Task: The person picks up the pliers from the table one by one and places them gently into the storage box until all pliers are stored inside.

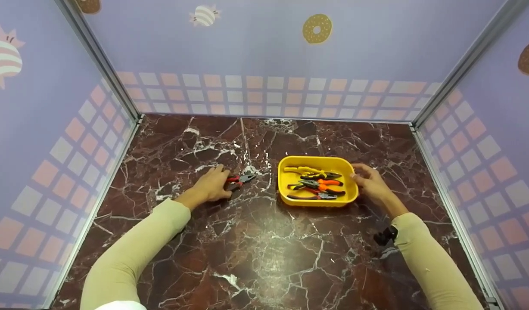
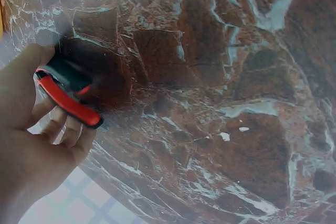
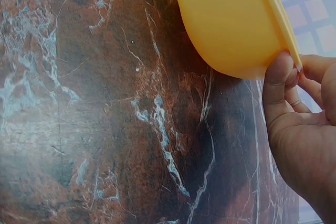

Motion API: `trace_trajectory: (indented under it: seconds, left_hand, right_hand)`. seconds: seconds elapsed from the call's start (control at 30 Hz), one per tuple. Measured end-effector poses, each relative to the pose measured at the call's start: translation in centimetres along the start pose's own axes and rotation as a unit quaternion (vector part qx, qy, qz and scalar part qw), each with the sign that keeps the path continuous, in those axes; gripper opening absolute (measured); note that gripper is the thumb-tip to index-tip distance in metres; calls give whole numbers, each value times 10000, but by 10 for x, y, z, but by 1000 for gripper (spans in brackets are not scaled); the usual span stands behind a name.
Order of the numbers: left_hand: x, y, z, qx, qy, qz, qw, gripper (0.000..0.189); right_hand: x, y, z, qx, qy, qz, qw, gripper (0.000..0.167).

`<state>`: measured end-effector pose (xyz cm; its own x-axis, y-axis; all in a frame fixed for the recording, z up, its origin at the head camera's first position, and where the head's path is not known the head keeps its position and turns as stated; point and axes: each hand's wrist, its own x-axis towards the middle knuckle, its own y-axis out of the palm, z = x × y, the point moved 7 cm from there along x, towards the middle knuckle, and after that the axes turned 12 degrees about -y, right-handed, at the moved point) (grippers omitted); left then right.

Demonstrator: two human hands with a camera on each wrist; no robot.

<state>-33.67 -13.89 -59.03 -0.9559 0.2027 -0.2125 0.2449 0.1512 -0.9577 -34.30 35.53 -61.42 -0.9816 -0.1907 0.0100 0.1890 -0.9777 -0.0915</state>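
Observation:
My left hand [image 1: 213, 184] grips a pair of red and black pliers [image 1: 242, 179], low over the marbled table to the left of the tray. In the left wrist view the red and black handles [image 2: 71, 100] lie between thumb and fingers. My right hand [image 1: 373, 184] pinches the right rim of a yellow plastic tray [image 1: 355, 189], thumb on one side and fingers on the other in the right wrist view. Inside the tray lie several pliers: yellow-handled ones [image 1: 305, 169] at the back, orange and black ones [image 1: 329, 183] in the middle, and dark-handled ones [image 1: 305, 197] at the front.
The dark red marbled table [image 1: 264, 249] is bounded by patterned panels at the back [image 1: 264, 51], left and right. Metal edge strips [image 1: 452, 241] run along the sides. A black device [image 1: 386, 236] sits at my right wrist.

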Motion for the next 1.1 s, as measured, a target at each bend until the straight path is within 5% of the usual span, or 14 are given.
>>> trace_trajectory:
  seconds: [0.4,1.1]
  left_hand:
    - [1,-8,-4,-265,539,-707,9957,56]
    - [-2,-38,-26,-1097,996,-892,9849,62]
  right_hand:
    - [1,-1,1,-202,-40,25,9998,44]
    - [0,0,0,-224,16,-11,9997,45]
